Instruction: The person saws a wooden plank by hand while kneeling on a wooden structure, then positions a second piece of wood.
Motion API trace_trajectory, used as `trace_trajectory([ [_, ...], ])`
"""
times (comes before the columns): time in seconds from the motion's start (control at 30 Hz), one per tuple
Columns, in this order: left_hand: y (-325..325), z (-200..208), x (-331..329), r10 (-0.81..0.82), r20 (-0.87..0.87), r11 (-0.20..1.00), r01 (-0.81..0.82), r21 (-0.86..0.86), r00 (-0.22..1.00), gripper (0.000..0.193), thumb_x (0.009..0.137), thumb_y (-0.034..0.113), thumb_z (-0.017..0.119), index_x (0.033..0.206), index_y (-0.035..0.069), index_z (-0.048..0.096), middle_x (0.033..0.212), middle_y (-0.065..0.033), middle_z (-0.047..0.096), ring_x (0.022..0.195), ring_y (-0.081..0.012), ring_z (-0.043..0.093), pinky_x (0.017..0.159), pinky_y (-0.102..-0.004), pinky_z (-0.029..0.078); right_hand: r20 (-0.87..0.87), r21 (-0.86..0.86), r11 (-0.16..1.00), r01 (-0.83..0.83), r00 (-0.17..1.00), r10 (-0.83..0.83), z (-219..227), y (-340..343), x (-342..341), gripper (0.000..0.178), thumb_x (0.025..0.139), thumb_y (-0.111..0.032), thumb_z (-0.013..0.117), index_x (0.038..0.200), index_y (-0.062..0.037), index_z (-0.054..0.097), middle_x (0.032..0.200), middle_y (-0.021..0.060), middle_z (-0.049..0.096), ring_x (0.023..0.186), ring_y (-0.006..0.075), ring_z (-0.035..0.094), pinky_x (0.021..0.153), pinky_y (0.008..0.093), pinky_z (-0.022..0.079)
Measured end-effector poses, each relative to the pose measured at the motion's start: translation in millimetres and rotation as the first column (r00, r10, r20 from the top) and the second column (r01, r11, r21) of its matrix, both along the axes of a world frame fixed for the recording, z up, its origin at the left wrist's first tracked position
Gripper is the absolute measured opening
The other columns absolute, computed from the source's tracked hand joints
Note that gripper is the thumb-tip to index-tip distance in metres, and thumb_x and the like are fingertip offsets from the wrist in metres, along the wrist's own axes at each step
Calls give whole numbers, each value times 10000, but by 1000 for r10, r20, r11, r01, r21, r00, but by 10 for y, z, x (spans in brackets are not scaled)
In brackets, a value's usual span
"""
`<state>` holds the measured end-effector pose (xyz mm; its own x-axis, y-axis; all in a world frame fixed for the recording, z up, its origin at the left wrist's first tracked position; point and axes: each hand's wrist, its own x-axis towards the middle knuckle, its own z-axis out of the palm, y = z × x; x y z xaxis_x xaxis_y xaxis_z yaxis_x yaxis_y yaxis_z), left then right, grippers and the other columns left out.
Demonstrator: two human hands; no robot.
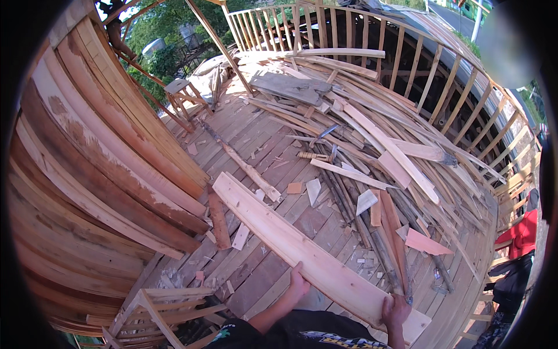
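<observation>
A long, pale wooden plank [314,250] lies slantwise in front of me, running from the middle of the deck down to the lower right. My left hand [299,280] grips its near edge around the middle of its length, the fingers passing out of sight beneath. Close to the plank's right end, my right hand [396,309] is closed over the board. A rough, narrow log [247,168] and a short reddish board [219,218] rest on the floor beyond the plank's far end.
Loose boards and sticks [372,134] form a big pile along the curved wooden railing [430,75]. A plank wall [110,128] stands on the left. Wood scraps litter the deck [273,145]. At lower left is a slatted wooden frame [168,308]; red cloth [520,235] hangs at right.
</observation>
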<state>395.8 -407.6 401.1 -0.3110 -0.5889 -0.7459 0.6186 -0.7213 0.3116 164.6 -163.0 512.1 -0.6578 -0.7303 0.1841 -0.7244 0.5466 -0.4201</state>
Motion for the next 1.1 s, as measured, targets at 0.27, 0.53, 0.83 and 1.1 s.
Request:
trace_trajectory([
  [0.27, -1795, 922, 49, 105, -103, 976, -123, -182, 989, 610, 932, 455, 485, 1331, -3, 438, 1342, -161, 503, 1239, -310, 471, 1055, -447, 370, -138, -154, 981, -115, 986, 94, 559, -1887, -127, 186, 748, -177, 688, 879, -65, 616, 789, 127, 635, 735, 335, 609, 764, 436, 423],
  [0.53, -3311, 1291, -9, 108, -356, 920, -229, -318, 928, 713, 925, 519, 474, 1420, 26, 328, 1429, -154, 411, 1315, -306, 393, 1090, -472, 311, -35, -357, 921, -157, 987, 155, 406, -3560, -534, 160, 764, -165, 675, 852, -55, 600, 775, 125, 622, 705, 328, 592, 666, 408, 438],
  [0.83, -4900, 1275, 11, 197, -140, 909, -235, -345, 970, 568, 958, 321, 519, 1409, 31, 330, 1396, -158, 433, 1311, -313, 392, 1104, -481, 298, 98, -327, 900, -288, 937, 336, -333, -5874, -1108, 233, 739, -231, 706, 859, -66, 593, 770, 138, 589, 701, 342, 570, 659, 435, 426],
  [1.1, -6274, 1916, -200, 322, -54, 787, -299, -540, 945, 567, 942, 239, 561, 1412, 27, 323, 1394, -142, 431, 1293, -305, 410, 1111, -477, 291, 231, -317, 837, -446, 820, 524, -326, -7824, -1260, 314, 772, -263, 690, 956, -47, 556, 896, 172, 595, 824, 365, 589, 720, 453, 450],
])
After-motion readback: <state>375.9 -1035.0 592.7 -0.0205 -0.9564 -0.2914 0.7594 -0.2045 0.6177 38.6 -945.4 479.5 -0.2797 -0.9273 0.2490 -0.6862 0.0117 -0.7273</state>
